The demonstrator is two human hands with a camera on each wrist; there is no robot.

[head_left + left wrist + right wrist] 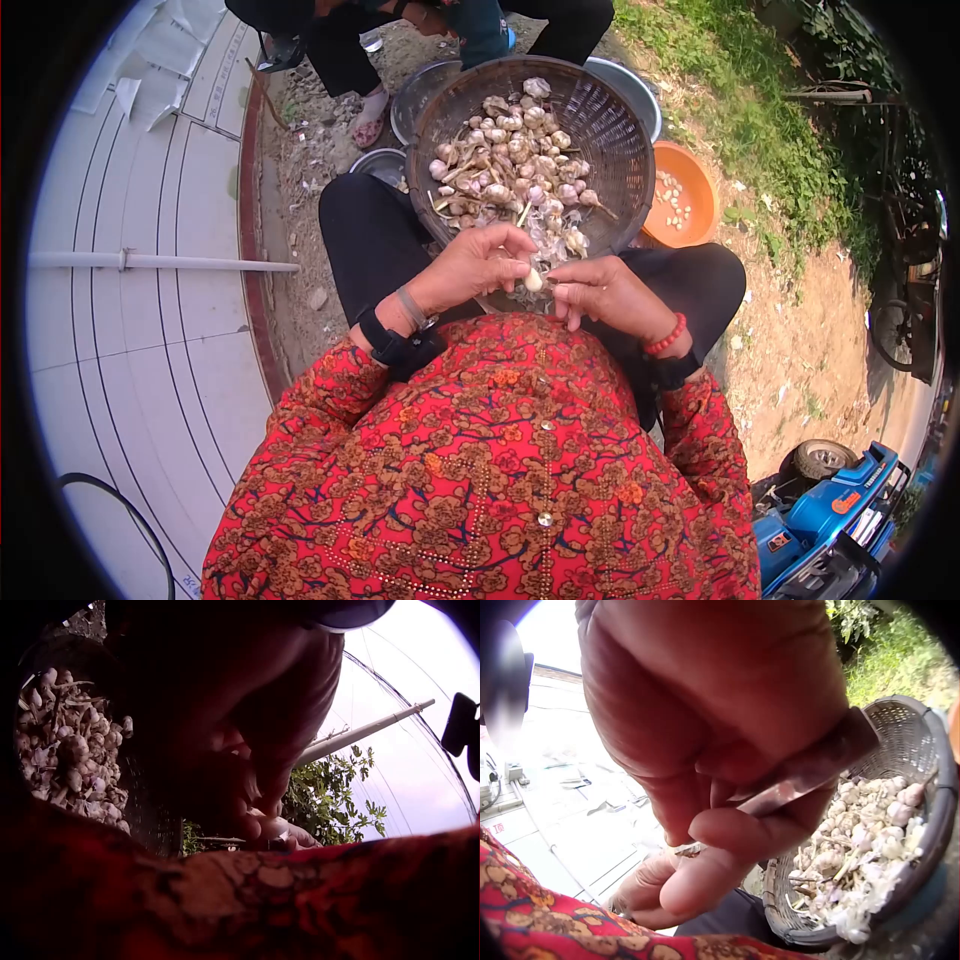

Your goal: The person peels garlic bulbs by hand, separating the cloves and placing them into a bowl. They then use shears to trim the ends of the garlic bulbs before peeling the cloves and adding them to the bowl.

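Observation:
A pale peeled garlic clove (533, 281) sits pinched between the thumb and fingers of my left hand (465, 268), above my lap. Facing it, my right hand (622, 295) grips a small metal knife (780, 793), its flat strip running between thumb and curled fingers in the right wrist view. The knife's tip end is close beside the clove. Just beyond both hands a dark woven basket (620, 130) holds a heap of garlic bulbs (510, 145), with loose papery skins (550, 240) on its near side.
An orange basin (705, 190) with peeled cloves stands right of the basket. Metal basins (378, 165) sit behind and to its left. Another person (480, 25) crouches opposite. A white panelled wall (130, 330) lies left, and a blue vehicle (830, 510) stands at lower right.

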